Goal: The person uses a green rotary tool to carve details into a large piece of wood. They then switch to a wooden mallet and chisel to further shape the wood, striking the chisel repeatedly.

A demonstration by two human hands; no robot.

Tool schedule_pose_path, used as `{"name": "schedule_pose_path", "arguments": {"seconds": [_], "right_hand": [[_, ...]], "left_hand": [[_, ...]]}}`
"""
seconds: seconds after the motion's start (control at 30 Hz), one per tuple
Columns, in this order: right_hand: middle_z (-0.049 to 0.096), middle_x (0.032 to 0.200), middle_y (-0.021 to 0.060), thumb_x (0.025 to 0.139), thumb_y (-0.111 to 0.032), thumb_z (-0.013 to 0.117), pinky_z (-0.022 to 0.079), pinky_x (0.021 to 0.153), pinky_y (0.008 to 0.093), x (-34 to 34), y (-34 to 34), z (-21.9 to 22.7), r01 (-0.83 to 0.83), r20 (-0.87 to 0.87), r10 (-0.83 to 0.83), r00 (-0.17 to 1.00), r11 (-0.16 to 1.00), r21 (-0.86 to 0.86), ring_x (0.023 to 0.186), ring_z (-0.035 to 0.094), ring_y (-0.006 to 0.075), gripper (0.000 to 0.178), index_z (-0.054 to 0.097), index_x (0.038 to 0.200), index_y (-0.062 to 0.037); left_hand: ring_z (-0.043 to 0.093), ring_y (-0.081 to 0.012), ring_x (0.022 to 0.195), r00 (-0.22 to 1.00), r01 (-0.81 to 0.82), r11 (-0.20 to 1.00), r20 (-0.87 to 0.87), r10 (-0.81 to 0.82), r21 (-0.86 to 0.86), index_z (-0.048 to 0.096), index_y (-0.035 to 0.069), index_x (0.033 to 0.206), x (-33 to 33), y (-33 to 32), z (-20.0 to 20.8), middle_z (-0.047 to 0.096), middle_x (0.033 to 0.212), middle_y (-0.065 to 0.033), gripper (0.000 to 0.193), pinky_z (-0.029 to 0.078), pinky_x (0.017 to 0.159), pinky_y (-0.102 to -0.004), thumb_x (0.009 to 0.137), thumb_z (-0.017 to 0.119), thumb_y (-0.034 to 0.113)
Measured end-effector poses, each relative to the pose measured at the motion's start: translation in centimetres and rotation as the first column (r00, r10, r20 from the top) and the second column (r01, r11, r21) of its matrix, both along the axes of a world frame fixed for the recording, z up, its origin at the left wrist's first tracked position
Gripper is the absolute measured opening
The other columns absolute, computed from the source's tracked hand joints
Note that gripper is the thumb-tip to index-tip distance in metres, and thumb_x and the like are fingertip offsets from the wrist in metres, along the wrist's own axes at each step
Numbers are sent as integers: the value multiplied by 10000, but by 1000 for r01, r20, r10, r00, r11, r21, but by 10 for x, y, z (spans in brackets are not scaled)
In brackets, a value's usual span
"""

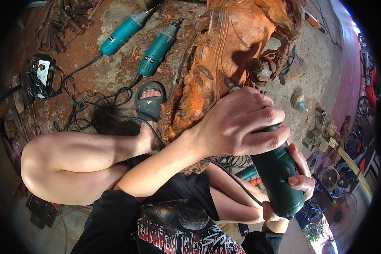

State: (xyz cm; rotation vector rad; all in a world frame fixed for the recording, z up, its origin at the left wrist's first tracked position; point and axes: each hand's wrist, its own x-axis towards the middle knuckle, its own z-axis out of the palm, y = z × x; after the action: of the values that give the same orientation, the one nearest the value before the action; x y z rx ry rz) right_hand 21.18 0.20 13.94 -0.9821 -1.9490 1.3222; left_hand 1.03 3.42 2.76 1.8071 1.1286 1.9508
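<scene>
Both of my hands are on a dark green die grinder (275,180), held at a slant with its rear end toward my lap. My left hand (245,122) is closed around the front part, its fingers wrapped over the top. Lower down, my right hand (302,180) grips the body from the right side. The grinder's thin bit (225,77) points up and left at a large orange-brown wood carving (245,31); I cannot tell whether it touches the wood. The carving has wavy grooves and rough, pierced parts at its right edge.
Two teal die grinders (125,34) lie on the dirty floor at the upper left, their cords tangled near a power box (43,76). My sandaled foot (149,99) is beside the carving. A clear glass-like object (300,103) and wood scraps (321,129) are at the right.
</scene>
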Motion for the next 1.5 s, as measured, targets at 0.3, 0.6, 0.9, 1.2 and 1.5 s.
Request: {"name": "schedule_pose_path", "arguments": {"seconds": [0.3,0.6,0.9,1.2,1.5], "right_hand": [[548,1420,318,734,-584,882,469,1091,571,-12,5,1,38,42,-40,998,998,42,1318,554,459,687,534,1180,-194],[561,1409,306,704,-593,908,478,1086,566,-7,1,5,55,30,-55,998,998,4,1300,566,451,715,543,1174,-196],[555,1413,308,643,-633,934,473,1097,566,2,-4,4,51,-53,-53,997,998,-44,1314,556,452,802,552,1194,-193],[542,1422,321,617,-650,941,474,1102,566,0,-1,3,48,-77,-52,996,997,-60,1321,551,464,851,547,1204,-174],[554,1411,299,627,-580,966,519,1069,543,4,-6,11,73,-34,-77,996,992,-100,1298,577,448,792,543,1165,-182]], "left_hand": [[718,-203,838,1000,-26,999,-7,26,-44,733,155,1014,-4,0,1,705,972,-20,277,557,730,-341,747,802,134],[713,-184,783,996,-69,998,-49,69,6,728,157,1006,3,-2,-1,701,947,-21,232,570,661,-321,790,813,161],[715,-183,787,997,-57,998,-55,56,-13,728,162,1021,6,-8,4,708,955,-24,215,570,657,-320,819,800,185],[716,-187,797,996,-59,998,-72,56,-34,730,163,1021,7,-9,3,700,951,-31,223,567,648,-321,815,807,201],[716,-181,792,996,-59,996,-67,54,-62,727,167,1044,14,-17,5,699,955,-26,220,556,622,-311,838,795,206]]}}
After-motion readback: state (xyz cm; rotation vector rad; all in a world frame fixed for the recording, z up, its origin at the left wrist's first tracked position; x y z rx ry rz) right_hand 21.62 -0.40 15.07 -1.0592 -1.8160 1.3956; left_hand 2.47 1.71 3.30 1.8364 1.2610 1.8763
